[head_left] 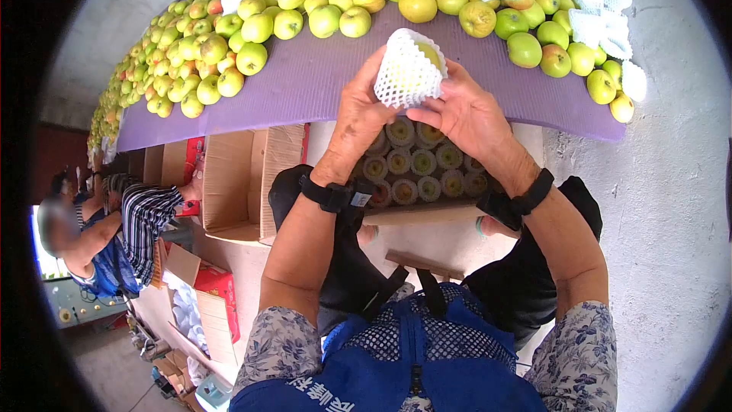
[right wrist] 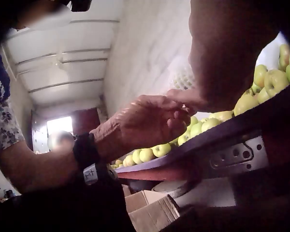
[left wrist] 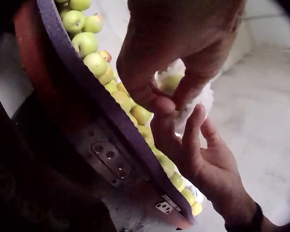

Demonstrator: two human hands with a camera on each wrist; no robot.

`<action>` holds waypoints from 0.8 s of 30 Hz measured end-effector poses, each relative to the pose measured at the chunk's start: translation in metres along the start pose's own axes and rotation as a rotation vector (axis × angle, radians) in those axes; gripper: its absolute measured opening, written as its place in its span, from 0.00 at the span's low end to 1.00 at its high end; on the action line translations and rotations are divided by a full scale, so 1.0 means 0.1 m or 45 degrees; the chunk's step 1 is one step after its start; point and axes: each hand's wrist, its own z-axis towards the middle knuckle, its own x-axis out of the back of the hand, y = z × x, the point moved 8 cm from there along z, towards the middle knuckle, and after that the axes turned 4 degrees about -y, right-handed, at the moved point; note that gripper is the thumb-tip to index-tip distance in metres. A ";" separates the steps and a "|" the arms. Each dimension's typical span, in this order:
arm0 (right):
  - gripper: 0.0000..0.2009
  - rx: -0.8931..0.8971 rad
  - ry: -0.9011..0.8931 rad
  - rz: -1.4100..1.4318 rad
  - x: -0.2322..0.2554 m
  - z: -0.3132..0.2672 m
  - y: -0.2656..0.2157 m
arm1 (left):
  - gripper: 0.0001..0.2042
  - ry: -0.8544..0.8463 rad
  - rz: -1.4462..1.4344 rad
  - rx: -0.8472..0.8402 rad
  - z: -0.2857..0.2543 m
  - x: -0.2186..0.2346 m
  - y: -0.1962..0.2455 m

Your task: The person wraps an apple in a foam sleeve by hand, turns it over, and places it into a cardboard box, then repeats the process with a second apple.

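Note:
An apple [head_left: 429, 53] in a white foam net [head_left: 406, 80] is held up between both hands, over the front of the purple mat. My left hand [head_left: 362, 103] grips the netted apple from its left side, fingers curled round it. From the other side my right hand [head_left: 476, 111] holds the net, fingertips at its edge and thumb low near the left fingers. Yellow-green skin shows at the open end of the net. In the left wrist view, the hands partly hide the net [left wrist: 205, 99], and fingers of both hands meet at it.
Many loose apples [head_left: 324, 21] cover the purple mat [head_left: 320, 80], with empty foam nets [head_left: 602, 27] at right. Below, a carton [head_left: 427, 214] holds rows of netted apples. An open cardboard box [head_left: 229, 183] stands left, and another person [head_left: 99, 236] sits beyond it.

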 end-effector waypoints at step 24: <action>0.28 -0.036 0.161 -0.817 -0.12 0.05 -0.04 | 0.26 0.291 -0.312 0.417 -0.03 0.18 -0.29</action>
